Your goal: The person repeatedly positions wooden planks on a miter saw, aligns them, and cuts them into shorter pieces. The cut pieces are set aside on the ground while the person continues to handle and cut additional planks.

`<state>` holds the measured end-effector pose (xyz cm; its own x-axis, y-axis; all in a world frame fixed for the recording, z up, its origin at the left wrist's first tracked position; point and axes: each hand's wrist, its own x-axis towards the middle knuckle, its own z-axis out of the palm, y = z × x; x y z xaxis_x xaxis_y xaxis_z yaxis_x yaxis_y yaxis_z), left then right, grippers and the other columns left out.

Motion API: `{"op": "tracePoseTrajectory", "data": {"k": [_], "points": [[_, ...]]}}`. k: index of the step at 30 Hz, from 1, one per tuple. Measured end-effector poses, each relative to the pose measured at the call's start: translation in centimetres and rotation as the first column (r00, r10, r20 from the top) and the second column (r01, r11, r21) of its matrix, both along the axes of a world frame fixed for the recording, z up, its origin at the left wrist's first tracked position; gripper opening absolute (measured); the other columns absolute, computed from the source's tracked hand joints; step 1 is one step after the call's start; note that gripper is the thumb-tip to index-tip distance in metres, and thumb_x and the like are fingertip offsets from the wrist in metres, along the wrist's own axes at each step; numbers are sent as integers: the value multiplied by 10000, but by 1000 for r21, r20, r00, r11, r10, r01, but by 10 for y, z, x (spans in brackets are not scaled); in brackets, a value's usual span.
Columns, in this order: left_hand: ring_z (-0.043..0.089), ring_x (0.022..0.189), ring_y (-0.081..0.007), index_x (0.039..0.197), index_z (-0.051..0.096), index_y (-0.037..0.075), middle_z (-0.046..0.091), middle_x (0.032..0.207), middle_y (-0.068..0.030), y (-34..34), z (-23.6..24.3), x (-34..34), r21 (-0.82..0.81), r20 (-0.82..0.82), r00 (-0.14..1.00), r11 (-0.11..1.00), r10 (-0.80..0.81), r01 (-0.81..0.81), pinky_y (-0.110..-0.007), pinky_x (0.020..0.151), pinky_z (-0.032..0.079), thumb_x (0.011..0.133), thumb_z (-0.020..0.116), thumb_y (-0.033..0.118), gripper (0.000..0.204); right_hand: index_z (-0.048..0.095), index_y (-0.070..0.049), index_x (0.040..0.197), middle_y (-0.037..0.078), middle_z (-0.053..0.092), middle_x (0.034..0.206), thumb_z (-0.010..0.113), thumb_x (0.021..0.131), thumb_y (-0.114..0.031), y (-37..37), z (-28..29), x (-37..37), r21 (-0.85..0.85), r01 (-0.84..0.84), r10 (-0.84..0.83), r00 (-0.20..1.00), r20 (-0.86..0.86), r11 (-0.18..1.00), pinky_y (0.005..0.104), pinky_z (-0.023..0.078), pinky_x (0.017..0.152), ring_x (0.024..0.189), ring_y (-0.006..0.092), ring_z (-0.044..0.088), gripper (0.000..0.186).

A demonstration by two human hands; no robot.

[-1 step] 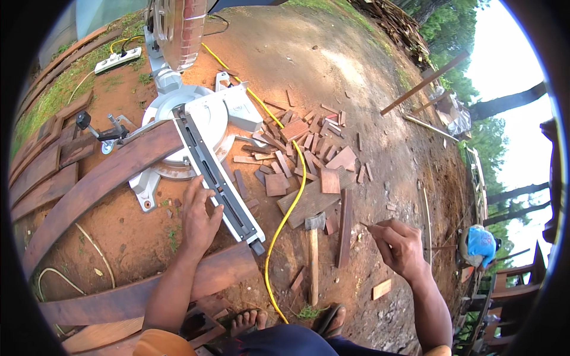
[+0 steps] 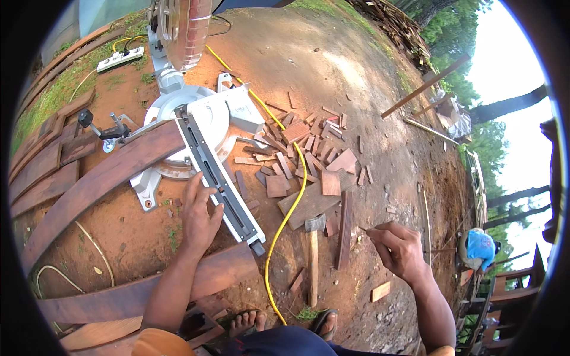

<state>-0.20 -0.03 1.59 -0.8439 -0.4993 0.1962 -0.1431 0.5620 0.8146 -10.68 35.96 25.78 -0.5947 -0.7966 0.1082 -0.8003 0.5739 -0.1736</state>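
Note:
My left hand (image 2: 199,216) rests with spread, bent fingers on the white and black straight rail (image 2: 224,193) lying slantwise across the silver mitre saw (image 2: 196,104). A curved dark board (image 2: 104,181) reaches in from the left under the rail's upper part. Another board (image 2: 101,302) lies below my left arm. My right hand (image 2: 396,249), over the dirt, pinches a tiny thin thing too small to make out. Left of it lie a long reddish wooden strip (image 2: 344,231) and a wooden-handled hammer or axe (image 2: 313,261).
Offcuts (image 2: 285,172) lie scattered right of the saw, crossed by a yellow cable (image 2: 270,267). A white power strip (image 2: 120,59) is at upper left, stacked boards (image 2: 41,178) at left. A crouching person in blue (image 2: 480,248) is at far right; posts (image 2: 424,86) lean behind.
My right hand has shifted very slightly to the right and down. My left hand stays on the rail.

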Motion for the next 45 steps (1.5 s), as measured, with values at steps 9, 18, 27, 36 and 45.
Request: {"op": "tracePoseTrajectory", "data": {"k": [9, 18, 27, 36, 45], "points": [[244, 1625, -361, 1053, 842, 124, 339, 1725, -147, -49, -9, -28, -307, 213, 953, 911, -215, 274, -621, 1301, 250, 906, 675, 80, 226, 749, -92, 1230, 120, 736, 1095, 715, 911, -20, -69, -88, 24, -58, -115, 127, 952, 277, 992, 423, 621, 738, 912, 321, 749, 329], [206, 1640, -341, 1076, 831, 94, 239, 1768, -154, -52, -12, -28, -297, 240, 930, 891, -280, 345, -615, 1320, 199, 926, 682, 171, 225, 761, -83, 1194, 136, 731, 1033, 686, 965, -55, -213, -214, 43, -331, 184, -106, 965, 240, 926, 444, 593, 743, 865, 367, 733, 242], [287, 1603, -383, 1056, 828, 62, 274, 1746, -188, -55, -13, -31, -238, 187, 933, 907, -307, 346, -604, 1285, 282, 910, 693, 142, 214, 769, -94, 1213, 120, 737, 1038, 672, 964, -48, -237, -240, 44, -336, 248, -210, 967, 145, 909, 464, 599, 727, 840, 365, 739, 271], [417, 1530, -401, 975, 834, 27, 379, 1688, -210, -55, -10, -32, -214, 41, 949, 925, -312, 313, -519, 1251, 379, 840, 707, 57, 188, 785, -93, 1207, 128, 764, 1120, 677, 937, -29, -236, -242, 41, -404, 207, -151, 974, 167, 891, 449, 624, 776, 945, 342, 756, 298], [419, 1527, -386, 953, 786, 16, 381, 1679, -201, -52, -11, -33, -233, 77, 958, 930, -275, 286, -538, 1240, 389, 890, 672, 74, 143, 779, -75, 1214, 134, 763, 1122, 661, 919, 16, -237, -244, 42, -440, 225, -152, 969, 196, 870, 449, 620, 809, 962, 344, 753, 331]]}}
